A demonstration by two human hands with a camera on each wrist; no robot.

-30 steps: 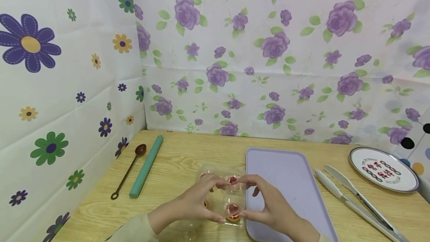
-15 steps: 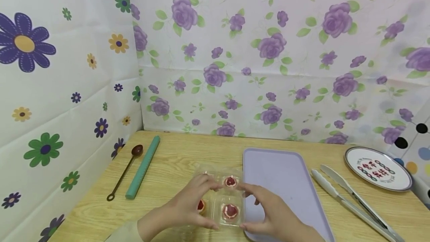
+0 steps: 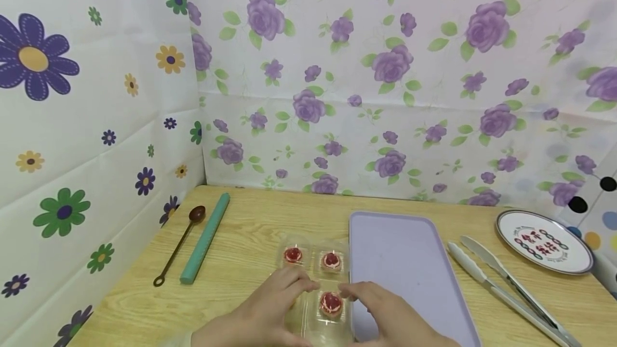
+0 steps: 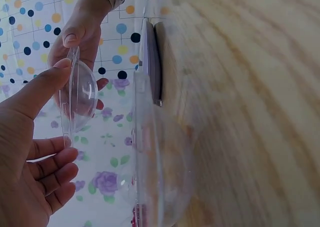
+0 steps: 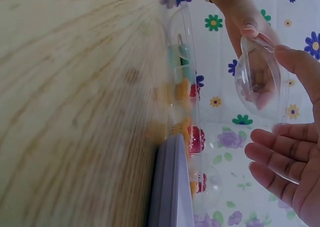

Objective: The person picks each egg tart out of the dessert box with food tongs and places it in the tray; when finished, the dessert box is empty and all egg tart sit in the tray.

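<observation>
My left hand (image 3: 270, 307) and right hand (image 3: 388, 315) pinch opposite edges of a clear plastic dome lid (image 4: 84, 94), best seen in the wrist views. The lid is held above a clear plastic container (image 5: 186, 34) with small compartments on the table. In the head view the container holds a back left tart (image 3: 292, 254), a back right tart (image 3: 331, 260) and a front right tart (image 3: 331, 304), each with a red topping. My left hand hides the front left compartment.
A lilac tray (image 3: 400, 261) lies just right of the container. Further right are metal tongs (image 3: 511, 293) and a white plate (image 3: 544, 242). At the left lie a green rolling pin (image 3: 206, 239) and a brown long-handled spoon (image 3: 179, 245). Patterned cloth hangs behind and at the sides.
Both hands have come down nearer to me in the head view. The back left tart, covered by my left hand before, now shows.
</observation>
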